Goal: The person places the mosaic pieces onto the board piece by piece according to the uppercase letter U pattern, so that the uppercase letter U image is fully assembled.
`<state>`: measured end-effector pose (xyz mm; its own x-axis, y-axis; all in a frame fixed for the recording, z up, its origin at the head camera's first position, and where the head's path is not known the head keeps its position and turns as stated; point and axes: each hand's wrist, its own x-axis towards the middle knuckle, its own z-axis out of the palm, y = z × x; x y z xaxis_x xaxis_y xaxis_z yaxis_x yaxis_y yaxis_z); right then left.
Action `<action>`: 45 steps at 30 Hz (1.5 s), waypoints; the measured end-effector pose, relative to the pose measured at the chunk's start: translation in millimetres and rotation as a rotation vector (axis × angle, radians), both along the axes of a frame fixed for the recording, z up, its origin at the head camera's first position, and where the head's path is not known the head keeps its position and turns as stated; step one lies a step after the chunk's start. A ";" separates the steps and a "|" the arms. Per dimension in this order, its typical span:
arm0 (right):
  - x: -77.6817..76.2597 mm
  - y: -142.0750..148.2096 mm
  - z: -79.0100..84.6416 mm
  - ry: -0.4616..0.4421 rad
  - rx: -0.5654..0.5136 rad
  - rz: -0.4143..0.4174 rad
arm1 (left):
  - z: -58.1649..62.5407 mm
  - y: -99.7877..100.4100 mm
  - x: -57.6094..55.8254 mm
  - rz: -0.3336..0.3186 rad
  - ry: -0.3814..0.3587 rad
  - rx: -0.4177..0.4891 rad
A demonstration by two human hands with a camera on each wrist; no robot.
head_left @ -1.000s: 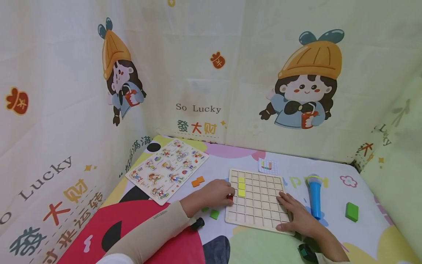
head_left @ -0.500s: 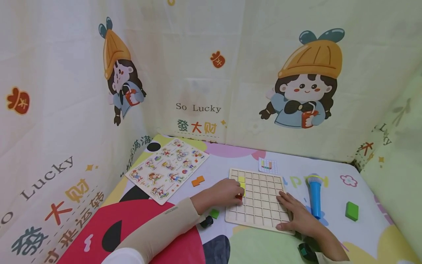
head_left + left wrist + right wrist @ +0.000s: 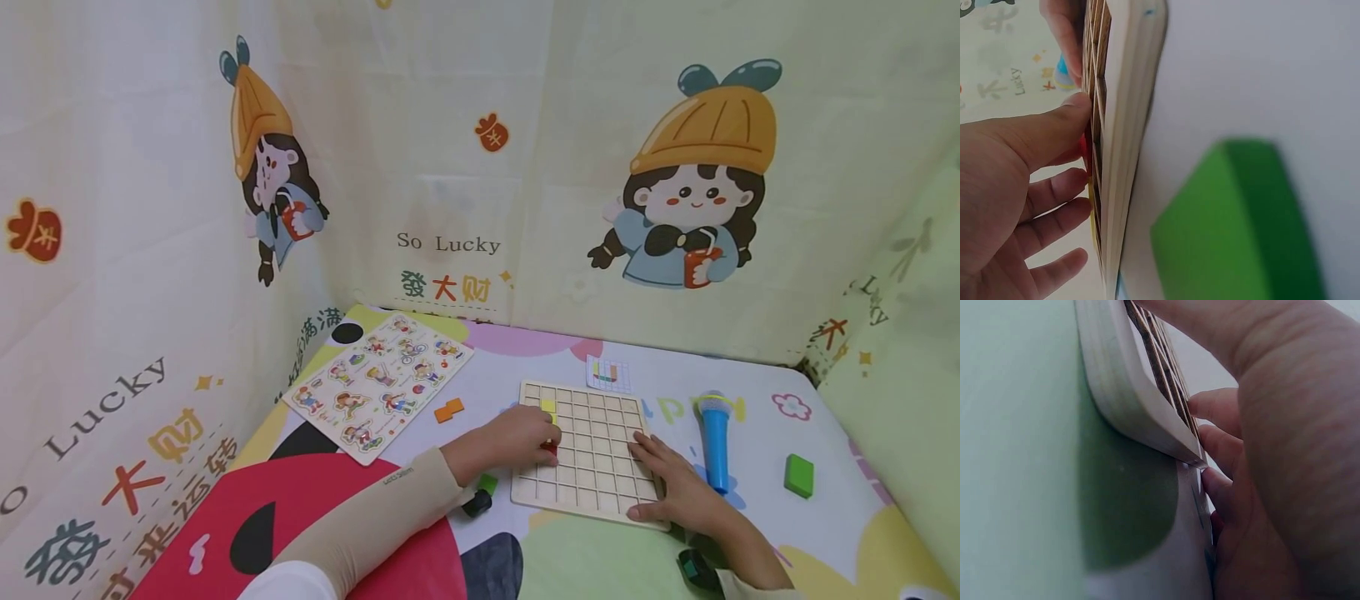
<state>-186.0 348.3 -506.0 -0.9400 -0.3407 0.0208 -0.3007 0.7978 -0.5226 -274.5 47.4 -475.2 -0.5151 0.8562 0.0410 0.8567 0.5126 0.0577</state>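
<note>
My left hand (image 3: 517,437) is over the left part of a wooden grid board (image 3: 600,446), pinching a red block (image 3: 552,450) between thumb and fingers. In the left wrist view the red block (image 3: 1088,150) lies down at the grid, mostly hidden behind the thumb. Directly beyond it sits a yellow block (image 3: 548,406) in the grid cells, partly covered by the fingers. My right hand (image 3: 678,492) rests on the board's right edge, fingers spread. In the right wrist view its fingertips (image 3: 1213,403) touch the board near a rounded corner.
A small pattern card (image 3: 608,375) lies behind the board. Left are an orange block (image 3: 449,410), a green block (image 3: 488,483) near my left wrist, and a picture puzzle board (image 3: 378,392). A blue toy microphone (image 3: 716,450) and a thick green block (image 3: 799,476) lie right.
My left hand has carried the red block from the board's left edge rightward onto the grid, just below the yellow block. The right hand has stayed in place.
</note>
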 end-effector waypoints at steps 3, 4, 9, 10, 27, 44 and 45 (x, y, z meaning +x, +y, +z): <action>-0.5 0.0 -1.0 -0.001 0.003 -0.001 | 0.3 0.3 -0.2 -0.006 -0.006 0.007; -0.7 0.0 -1.2 0.000 0.005 -0.003 | 0.6 0.4 0.0 -0.006 -0.009 0.009; -1.4 -0.4 -1.7 -0.002 0.009 -0.006 | 2.4 0.0 0.9 0.011 -0.028 0.002; -1.7 -0.6 -1.6 -0.003 0.009 -0.006 | 3.0 -0.3 1.2 0.018 -0.034 -0.001; -5.3 -4.1 -1.4 -0.015 0.020 -0.016 | 7.6 -3.8 -0.9 -0.010 -0.063 0.009; -2.5 0.0 -2.0 0.004 0.016 -0.003 | 8.5 -27.8 2.4 0.004 -0.014 -0.040; -2.1 0.2 -1.8 -0.001 0.017 -0.008 | 9.6 -31.5 3.3 0.008 -0.020 -0.037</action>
